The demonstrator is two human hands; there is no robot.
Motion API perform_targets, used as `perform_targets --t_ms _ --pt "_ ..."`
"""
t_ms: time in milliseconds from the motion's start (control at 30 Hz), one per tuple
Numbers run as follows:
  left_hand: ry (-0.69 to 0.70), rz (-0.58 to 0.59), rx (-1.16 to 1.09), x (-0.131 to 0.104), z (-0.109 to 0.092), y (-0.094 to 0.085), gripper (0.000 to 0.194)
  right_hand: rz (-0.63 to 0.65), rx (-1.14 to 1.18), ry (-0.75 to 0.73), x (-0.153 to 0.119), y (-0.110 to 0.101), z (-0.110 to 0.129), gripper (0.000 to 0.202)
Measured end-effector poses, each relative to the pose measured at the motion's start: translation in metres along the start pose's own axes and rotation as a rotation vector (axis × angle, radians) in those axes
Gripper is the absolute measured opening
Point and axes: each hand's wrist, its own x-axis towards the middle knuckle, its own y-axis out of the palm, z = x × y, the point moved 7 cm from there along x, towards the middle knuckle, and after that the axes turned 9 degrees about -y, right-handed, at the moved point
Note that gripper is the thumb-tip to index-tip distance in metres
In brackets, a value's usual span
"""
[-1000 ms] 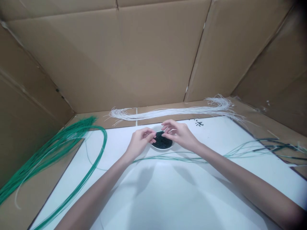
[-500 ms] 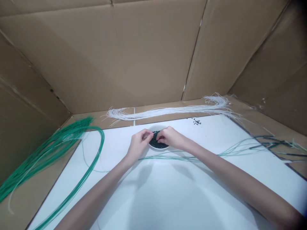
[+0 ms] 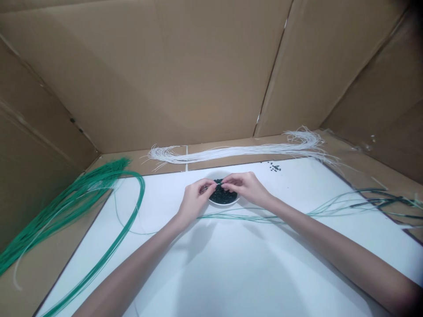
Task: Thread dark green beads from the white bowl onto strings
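Note:
A white bowl [image 3: 224, 204] full of small dark beads [image 3: 223, 195] stands near the back of the white board. Over its left rim, my left hand [image 3: 197, 193] pinches a thin pale strand. My right hand [image 3: 246, 187] is above the bowl's right side, thumb and fingertips pressed together close to the strand's end. What the right fingertips grip is too small to make out. Thin green strands [image 3: 244, 216] run across the board just in front of the bowl, passing under both forearms.
A large green strand bundle [image 3: 66, 207] lies at the left and loops onto the white board [image 3: 238, 273]. White strands [image 3: 231, 152] stretch along the back edge. Loose dark beads [image 3: 275, 167] lie behind right. Cardboard walls [image 3: 185, 79] enclose the back and sides.
My right hand has risen from the beads, and its fingertips have come to the strand at my left fingertips. The whole view has shifted slightly.

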Motion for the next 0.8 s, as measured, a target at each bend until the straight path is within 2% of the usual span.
perform_targets --t_ms 200,567,667,800 --pt "-0.031 0.002 0.031 -0.001 -0.001 0.000 0.020 -0.019 -0.068 -0.098 -0.001 -0.001 0.010 0.020" --pt "0.002 -0.012 0.015 0.001 0.003 0.001 0.021 -0.016 -0.120 -0.156 -0.004 -0.001 0.013 0.017" --pt "0.009 -0.023 0.028 0.001 0.003 0.001 0.021 -0.039 -0.074 -0.117 -0.003 -0.002 0.006 0.017" --pt "0.005 -0.067 0.025 0.001 0.005 0.000 0.022 -0.083 0.131 -0.027 -0.002 -0.002 -0.006 0.024"
